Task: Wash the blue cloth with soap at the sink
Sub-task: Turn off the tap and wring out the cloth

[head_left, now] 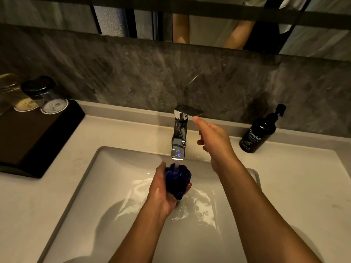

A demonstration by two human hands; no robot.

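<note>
My left hand point(163, 188) is shut on the bunched, wet blue cloth point(177, 179) over the white sink basin point(114, 168). The cloth sits right below the chrome faucet's spout point(178, 150), and water runs onto it. My right hand point(212, 137) is raised beside the faucet, wet, with one fingertip touching the underside of the lever handle point(188, 110); the other fingers are curled and hold nothing. A black pump bottle of hand wash point(259, 132) stands on the counter right of the faucet.
A dark tray point(38, 135) at the back left of the pale counter holds two upturned glasses point(47, 97) on paper coasters. A grey stone backsplash and a mirror rise behind the sink. Water pools and splashes in the basin.
</note>
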